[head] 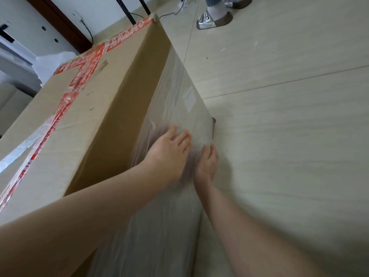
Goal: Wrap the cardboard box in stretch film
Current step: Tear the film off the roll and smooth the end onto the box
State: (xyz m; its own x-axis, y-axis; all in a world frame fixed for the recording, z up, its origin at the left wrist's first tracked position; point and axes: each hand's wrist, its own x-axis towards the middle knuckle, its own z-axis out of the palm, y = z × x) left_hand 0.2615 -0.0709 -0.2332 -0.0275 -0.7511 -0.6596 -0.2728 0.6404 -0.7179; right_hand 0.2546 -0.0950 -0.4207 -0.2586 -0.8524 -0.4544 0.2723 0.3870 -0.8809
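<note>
Head view: we see cardboard box (95, 108) on floor (289, 136), long axis away from us. Stretch film (175, 96) covers box lower side. Left hand (169, 150), right hand (206, 163) flat, fingers spread, gripping nothing; right nearer box bottom edge.

The cardboard box (83, 124) runs off the left edge, its far side unseen. Below the left hand (169, 154) grip, the stretch film (159, 226) leaves the bottom edge. The right hand (206, 166) is blurred, its fingertips hidden behind the film's corner. Beyond both grips, another person's feet (214, 19) are cropped by the top edge.
</note>
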